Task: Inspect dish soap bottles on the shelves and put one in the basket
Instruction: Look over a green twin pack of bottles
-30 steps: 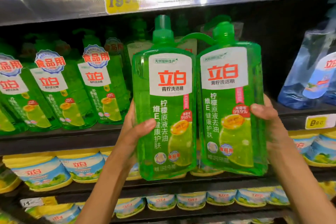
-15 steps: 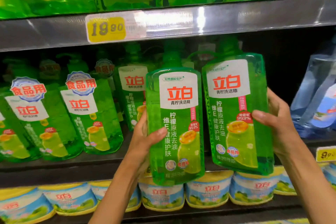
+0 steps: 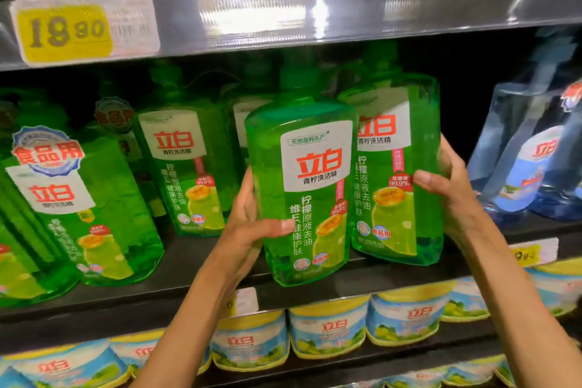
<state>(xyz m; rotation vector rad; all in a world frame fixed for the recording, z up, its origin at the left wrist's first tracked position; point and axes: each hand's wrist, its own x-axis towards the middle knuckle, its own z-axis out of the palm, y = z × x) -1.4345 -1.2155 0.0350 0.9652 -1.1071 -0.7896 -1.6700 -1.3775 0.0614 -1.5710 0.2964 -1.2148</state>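
I'm inspecting | left hand (image 3: 248,230) gripping front bottle (image 3: 302,192), right hand (image 3: 453,192) gripping rear bottle (image 3: 396,173) | advising keeping labels facing me, upright

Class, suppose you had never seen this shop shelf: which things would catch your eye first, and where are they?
First, the two green dish soap bottles in the middle: the left hand grips the nearer bottle, the right hand the farther bottle, partly behind it. Next, the yellow price tag on the shelf edge at upper left. Then the blue refill pouches at far right.
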